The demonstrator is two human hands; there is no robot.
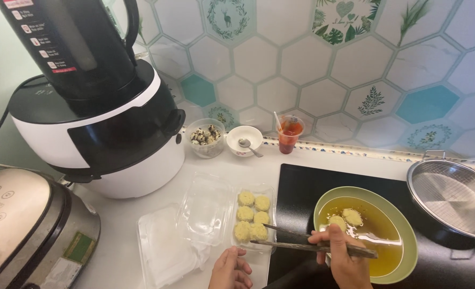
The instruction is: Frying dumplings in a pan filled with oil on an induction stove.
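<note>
Green pan (408, 235) holds oil, patties (345, 218)

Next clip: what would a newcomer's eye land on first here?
Probably the green pan of golden oil on the black cooktop, two breaded patties floating inside, with the right hand holding dark chopsticks beside it. Then the clear plastic tray of six raw breaded patties to its left, and the big black-and-white cooker far left.

The clear plastic tray (254, 214) looks glossy, and the patties (252, 215) in it rough and crumbly. Right of the tray, the green pan (406, 227) is smooth beside a fine metal mesh strainer (454, 198).
</note>
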